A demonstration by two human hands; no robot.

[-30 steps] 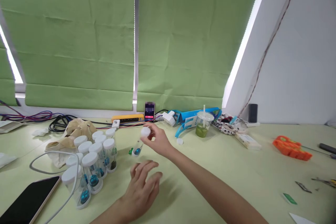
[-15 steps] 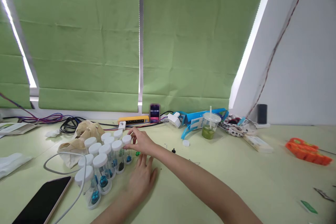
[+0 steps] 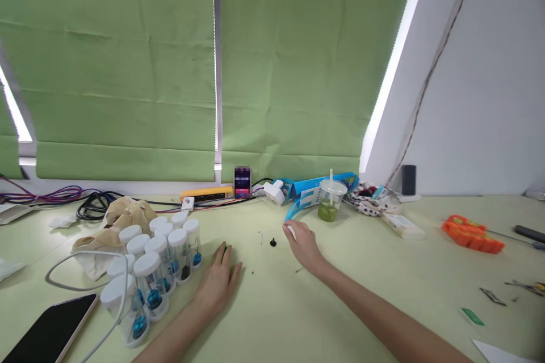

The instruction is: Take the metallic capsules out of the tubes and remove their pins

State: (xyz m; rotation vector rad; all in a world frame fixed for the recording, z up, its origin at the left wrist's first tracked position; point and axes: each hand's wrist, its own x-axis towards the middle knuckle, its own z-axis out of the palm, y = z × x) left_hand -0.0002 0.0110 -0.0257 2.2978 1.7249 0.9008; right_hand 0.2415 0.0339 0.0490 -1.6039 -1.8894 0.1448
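Observation:
My right hand reaches over the table and pinches a small white cap between thumb and fingers. My left hand lies on the table with its fingers stretched out. Its fingertips touch a small green piece, mostly hidden under them. Left of that hand stand several clear tubes with white lids, in close rows; blue pieces show inside most, and a dark one in one of them. Between my hands lie a small black part and a thin hex key.
A plastic cup with green drink and straw stands behind my right hand, beside a blue packet. At left are a phone, a looping grey cable and a beige cloth. An orange item lies at right.
My right hand has left the lid of a tube and moved right, where it now grips the loose white cap. My left hand stays at the green piece. The view has turned slightly right.

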